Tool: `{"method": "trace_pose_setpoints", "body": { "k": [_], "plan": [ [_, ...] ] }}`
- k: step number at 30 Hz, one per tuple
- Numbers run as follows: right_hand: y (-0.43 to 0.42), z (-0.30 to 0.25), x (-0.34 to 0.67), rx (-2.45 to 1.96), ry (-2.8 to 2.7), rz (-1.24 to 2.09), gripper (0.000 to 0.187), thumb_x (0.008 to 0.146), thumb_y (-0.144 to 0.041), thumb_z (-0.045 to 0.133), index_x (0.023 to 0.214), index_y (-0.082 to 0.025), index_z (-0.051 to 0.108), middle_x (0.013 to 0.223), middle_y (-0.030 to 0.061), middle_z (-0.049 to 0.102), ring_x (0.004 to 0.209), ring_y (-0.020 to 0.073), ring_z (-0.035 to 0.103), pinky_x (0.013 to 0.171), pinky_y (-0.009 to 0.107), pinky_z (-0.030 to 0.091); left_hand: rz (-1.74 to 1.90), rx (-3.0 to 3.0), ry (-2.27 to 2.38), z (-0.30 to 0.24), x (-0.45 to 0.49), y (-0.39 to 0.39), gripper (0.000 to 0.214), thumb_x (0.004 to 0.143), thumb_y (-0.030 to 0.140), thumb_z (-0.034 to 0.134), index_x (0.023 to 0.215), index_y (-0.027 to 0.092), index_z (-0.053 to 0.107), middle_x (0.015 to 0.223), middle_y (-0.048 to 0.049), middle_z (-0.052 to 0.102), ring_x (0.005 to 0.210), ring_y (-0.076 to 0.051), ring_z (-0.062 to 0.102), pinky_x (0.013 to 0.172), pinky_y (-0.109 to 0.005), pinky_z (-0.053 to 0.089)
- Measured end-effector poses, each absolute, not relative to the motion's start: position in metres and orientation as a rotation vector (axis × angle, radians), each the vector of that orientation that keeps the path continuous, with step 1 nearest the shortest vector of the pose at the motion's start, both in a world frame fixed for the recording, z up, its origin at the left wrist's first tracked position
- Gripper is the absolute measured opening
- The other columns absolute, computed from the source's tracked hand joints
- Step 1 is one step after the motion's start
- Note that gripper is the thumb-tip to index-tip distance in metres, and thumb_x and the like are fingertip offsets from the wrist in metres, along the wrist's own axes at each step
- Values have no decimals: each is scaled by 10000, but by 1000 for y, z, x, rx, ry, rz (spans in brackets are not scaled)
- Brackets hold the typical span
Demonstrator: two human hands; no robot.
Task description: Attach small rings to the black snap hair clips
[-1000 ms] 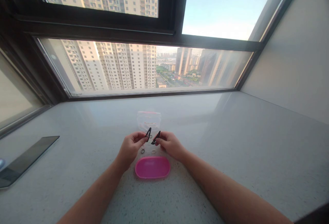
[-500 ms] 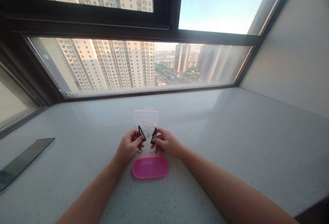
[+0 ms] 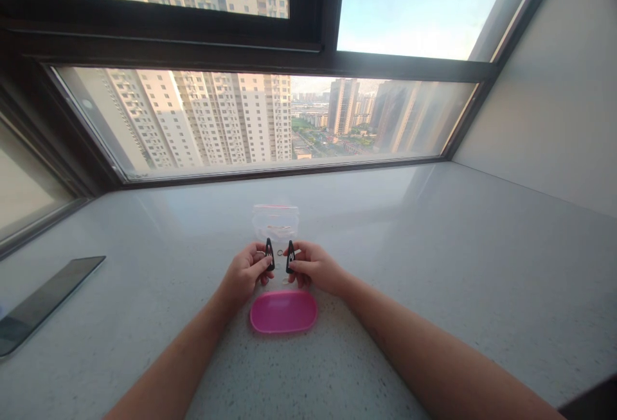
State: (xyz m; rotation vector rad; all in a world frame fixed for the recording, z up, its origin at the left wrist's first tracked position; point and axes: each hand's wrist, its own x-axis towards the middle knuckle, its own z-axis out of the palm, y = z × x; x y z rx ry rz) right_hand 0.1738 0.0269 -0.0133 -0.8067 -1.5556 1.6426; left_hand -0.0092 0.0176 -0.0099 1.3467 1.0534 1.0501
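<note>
Pinched in my left hand (image 3: 248, 268) is a black snap hair clip (image 3: 270, 255), its narrow tip pointing up. My right hand (image 3: 315, 266) grips a matching black hair clip (image 3: 290, 257), also upright, a short gap to the right of the first. Between the hands a small ring (image 3: 280, 253) lies on the counter, with other tiny pale pieces near the fingers, too small to name. Just behind the clips lies a clear zip bag (image 3: 276, 218) with something thin and brownish in it. A pink oval tray (image 3: 283, 313) sits in front of both hands.
The hands are over a pale speckled counter (image 3: 409, 246) below a dark-framed window (image 3: 308, 169). A flat dark glass-faced device or panel (image 3: 48, 304) lies at the left. A white wall (image 3: 544, 118) rises at the right, and a dark object shows at the lower right corner.
My left hand has turned its hair clip from a slant to nearly upright and shifted it slightly right. The right hand's clip has also straightened a little. The tray and bag stay put.
</note>
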Motion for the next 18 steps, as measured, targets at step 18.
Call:
{"method": "trace_pose_setpoints", "body": {
  "k": [18],
  "plan": [
    [28, -16, 174, -822, -1566, 1637, 264, 716, -301, 557, 922, -143, 505, 513, -24, 582, 335, 63, 437, 346, 162, 314, 1021, 1367, 1025, -14, -10, 19, 312, 711, 293, 585, 961, 140, 476, 555, 22, 569, 473, -116, 550, 427, -193, 383]
  ]
}}
